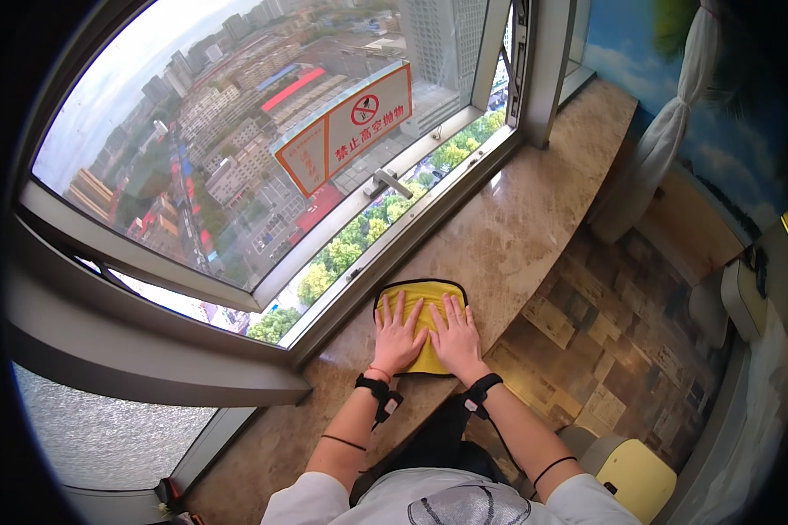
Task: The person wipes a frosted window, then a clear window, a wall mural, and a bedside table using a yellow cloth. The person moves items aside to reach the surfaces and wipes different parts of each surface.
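Note:
A yellow cloth with a black edge (427, 359) lies spread flat on the brown marble windowsill (499, 230). On its left part rests my left hand (397, 335), palm down with the fingers spread. My right hand (456, 335) lies the same way on the right part, its thumb close to the left thumb. Neither hand grips the cloth; both press or rest on top of it. Each wrist wears a black strap with a small device.
Left of the sill, a large window (236, 157) is tilted outward, with a metal handle (392, 182) on its lower frame. A tied white curtain (679, 125) hangs at the upper right. A yellow-topped seat (634, 482) stands on the patterned floor (597, 354) at lower right.

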`<state>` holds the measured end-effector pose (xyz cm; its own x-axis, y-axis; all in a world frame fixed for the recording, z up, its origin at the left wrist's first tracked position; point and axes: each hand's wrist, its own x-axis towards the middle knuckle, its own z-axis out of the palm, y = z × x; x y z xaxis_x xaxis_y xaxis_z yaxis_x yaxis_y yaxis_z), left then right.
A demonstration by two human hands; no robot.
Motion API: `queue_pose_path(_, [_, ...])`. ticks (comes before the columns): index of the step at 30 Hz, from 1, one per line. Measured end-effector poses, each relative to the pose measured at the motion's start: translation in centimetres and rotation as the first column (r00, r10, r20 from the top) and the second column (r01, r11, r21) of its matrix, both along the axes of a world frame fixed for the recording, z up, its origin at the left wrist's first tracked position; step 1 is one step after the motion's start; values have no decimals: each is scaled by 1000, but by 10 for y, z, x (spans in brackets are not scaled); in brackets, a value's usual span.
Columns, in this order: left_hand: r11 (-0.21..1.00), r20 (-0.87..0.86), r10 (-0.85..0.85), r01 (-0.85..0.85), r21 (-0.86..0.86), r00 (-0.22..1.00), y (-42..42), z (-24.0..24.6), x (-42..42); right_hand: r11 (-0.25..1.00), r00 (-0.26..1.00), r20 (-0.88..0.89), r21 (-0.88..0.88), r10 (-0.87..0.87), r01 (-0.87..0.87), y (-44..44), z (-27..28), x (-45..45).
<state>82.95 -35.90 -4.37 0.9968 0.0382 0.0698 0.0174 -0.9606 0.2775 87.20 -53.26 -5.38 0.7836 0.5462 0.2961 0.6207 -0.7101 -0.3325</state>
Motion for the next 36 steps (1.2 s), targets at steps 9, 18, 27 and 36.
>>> queue_pose_path(9, [999,53,-9,11,-41,999,-14,-12,109,993,1000,-24,-119,-20,17,-11,-7,117])
queue_pose_path(18, [998,45,-26,28,-54,999,-64,-8,126,988,995,-81,-144,50,-62,-66,10,138])
queue_pose_path(27, [973,-16,-193,189,-132,981,-123,9,115,993,985,-154,-106,-76,60,-131,22,101])
queue_pose_path(36, [998,78,-36,40,-50,996,-142,-8,233,999,999,-26,-21,-32,31,-130,9,235])
